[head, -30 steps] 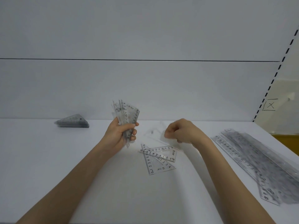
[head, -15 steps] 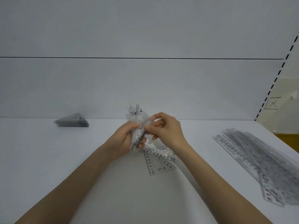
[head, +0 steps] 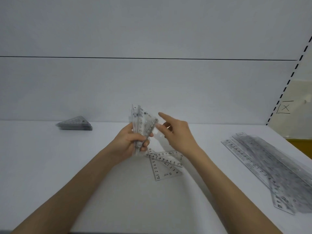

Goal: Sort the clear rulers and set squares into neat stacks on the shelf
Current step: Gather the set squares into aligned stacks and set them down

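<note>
My left hand (head: 130, 142) grips an upright bundle of clear set squares (head: 141, 124) above the white shelf (head: 67, 166). Just to its right my right hand (head: 177, 134) hovers with the fingers spread and the index finger raised; nothing sits in it, though a fingertip is close to the bundle's right edge. Below the hands, two or three loose clear set squares (head: 164, 163) lie overlapping on the shelf. A neat stack of set squares (head: 75, 124) rests at the back left. A long pile of clear rulers (head: 270, 168) lies along the right side.
The shelf's white back wall (head: 152, 90) rises right behind the hands. On the right stands a perforated upright (head: 287, 81), with a yellow surface (head: 302, 146) beyond the shelf's right edge.
My right hand came from the loose pieces to the bundle, pressed against it half a second ago, and has now drawn back to the right with fingers spread. The bundle stays in my left hand.
</note>
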`<state>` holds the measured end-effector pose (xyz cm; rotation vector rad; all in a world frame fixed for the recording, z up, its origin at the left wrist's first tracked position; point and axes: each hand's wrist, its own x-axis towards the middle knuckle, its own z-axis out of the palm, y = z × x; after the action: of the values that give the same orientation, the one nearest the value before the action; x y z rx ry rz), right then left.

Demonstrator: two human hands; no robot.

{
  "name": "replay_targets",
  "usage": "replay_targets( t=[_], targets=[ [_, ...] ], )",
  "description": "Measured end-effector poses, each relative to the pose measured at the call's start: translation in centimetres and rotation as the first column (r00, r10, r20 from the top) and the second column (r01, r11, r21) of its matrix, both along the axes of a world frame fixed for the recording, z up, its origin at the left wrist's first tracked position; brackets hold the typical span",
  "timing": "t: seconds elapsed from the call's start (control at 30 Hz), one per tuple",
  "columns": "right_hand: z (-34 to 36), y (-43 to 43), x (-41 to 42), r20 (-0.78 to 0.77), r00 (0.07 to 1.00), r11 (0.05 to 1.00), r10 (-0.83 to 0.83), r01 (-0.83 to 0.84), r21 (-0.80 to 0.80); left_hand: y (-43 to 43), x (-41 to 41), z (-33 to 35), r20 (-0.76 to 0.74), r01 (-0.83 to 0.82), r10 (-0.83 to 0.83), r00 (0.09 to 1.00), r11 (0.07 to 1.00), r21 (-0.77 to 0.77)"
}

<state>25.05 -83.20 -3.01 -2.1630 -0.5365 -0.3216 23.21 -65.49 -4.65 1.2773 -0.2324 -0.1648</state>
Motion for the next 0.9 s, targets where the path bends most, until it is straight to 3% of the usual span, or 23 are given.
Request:
replay_targets(
  t=[0.1, 0.23, 0.5, 0.7, 0.8, 0.9],
  targets=[
    [0.6, -2.5, 0.8, -0.093, 0.995, 0.987, 0.026, -0.040, -0.153, 0.1, 0.2, 0.2, -0.018, -0.091, 0.091, 0.996, 0.995, -0.043],
    [1.5, -4.0, -0.3, -0.369, 0.928, 0.860, 0.043, -0.223, -0.460, 0.6, 0.5, 0.3, -0.042, -0.181, 0.178, 0.983, 0.981, -0.075],
    [1.3, -3.2, -1.0, -0.411, 0.900, 0.784, 0.148, -0.360, -0.506, 0.7, 0.5, 0.0, -0.051, -0.194, 0.190, 0.980, 0.978, -0.082],
    [1.3, -3.2, -0.8, -0.276, 0.925, 0.773, 0.262, -0.372, -0.513, 0.8, 0.6, -0.2, -0.048, -0.176, 0.174, 0.984, 0.983, -0.058],
    [1.1, -3.4, -0.1, -0.097, 0.936, 0.820, 0.338, -0.344, -0.457, 0.7, 0.6, -0.1, -0.049, -0.157, 0.155, 0.987, 0.987, -0.038],
    [1.0, -3.0, 0.2, 0.163, 0.919, 0.905, 0.359, -0.299, -0.302, 0.3, 0.3, -0.1, -0.051, -0.093, 0.092, 0.994, 0.995, -0.019]
  ],
)
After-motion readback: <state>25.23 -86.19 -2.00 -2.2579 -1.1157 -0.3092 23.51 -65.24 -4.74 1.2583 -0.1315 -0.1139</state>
